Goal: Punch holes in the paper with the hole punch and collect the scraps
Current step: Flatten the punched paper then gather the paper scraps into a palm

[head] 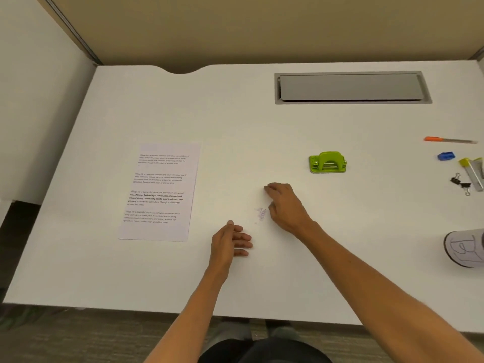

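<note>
A printed sheet of paper (159, 192) lies flat on the white desk (235, 121), left of centre. The green hole punch (327, 162) stands to the right, apart from both hands. A small pile of pale paper scraps (260, 214) lies on the desk between my hands. My right hand (285, 205) rests just right of the scraps, fingers curled loosely toward them, holding nothing. My left hand (230, 241) lies below and left of the scraps, on its edge with the fingers apart, holding nothing.
A grey cable hatch (351, 87) is set into the desk at the back right. Along the right edge lie an orange-capped pen (449, 139), a blue sharpener (446, 155), lead tubes (471, 172), binder clips (461, 183) and a paper roll (465, 248).
</note>
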Available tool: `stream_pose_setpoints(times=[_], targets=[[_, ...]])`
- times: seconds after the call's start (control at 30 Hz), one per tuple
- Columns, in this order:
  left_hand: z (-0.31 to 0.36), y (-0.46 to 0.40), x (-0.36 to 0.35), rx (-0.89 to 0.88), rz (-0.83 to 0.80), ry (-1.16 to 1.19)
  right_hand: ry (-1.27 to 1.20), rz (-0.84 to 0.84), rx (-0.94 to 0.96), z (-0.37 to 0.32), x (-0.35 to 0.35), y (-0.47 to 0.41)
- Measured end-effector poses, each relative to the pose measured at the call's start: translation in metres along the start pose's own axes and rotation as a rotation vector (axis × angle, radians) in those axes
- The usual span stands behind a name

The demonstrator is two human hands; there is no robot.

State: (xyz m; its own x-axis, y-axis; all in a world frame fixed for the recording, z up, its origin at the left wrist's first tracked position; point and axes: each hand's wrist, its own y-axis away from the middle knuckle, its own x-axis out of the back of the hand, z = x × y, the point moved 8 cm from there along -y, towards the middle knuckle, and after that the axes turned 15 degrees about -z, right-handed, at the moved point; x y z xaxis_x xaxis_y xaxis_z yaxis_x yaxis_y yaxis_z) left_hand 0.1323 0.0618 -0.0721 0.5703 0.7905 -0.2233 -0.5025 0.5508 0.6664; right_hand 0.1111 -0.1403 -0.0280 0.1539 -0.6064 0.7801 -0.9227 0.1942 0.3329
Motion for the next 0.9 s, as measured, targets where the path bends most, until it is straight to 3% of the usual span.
stream_pose_setpoints(times=[0.13, 0.27, 0.37, 0.5, 0.7, 0.9], targets=[[-0.006, -0.004, -0.007, 0.145, -0.077, 0.118, 0.200, -0.031, 0.077, -0.014, -0.007, 0.000], [-0.006, -0.006, -0.005, 0.205, -0.125, 0.204, 0.212, -0.008, 0.167, -0.026, -0.022, 0.022], [-0.006, -0.008, -0.004, 0.233, -0.160, 0.235, 0.045, 0.041, 0.136, -0.022, -0.020, 0.029], [-0.006, -0.009, -0.002, 0.253, -0.178, 0.241, -0.339, 0.205, -0.170, 0.014, -0.011, 0.047], [-0.008, -0.010, 0.000, 0.268, -0.170, 0.202, -0.233, 0.007, -0.092, -0.011, -0.031, 0.028], [-0.011, -0.011, 0.002, 0.280, -0.178, 0.197, -0.046, 0.022, -0.031, -0.022, -0.025, 0.021]])
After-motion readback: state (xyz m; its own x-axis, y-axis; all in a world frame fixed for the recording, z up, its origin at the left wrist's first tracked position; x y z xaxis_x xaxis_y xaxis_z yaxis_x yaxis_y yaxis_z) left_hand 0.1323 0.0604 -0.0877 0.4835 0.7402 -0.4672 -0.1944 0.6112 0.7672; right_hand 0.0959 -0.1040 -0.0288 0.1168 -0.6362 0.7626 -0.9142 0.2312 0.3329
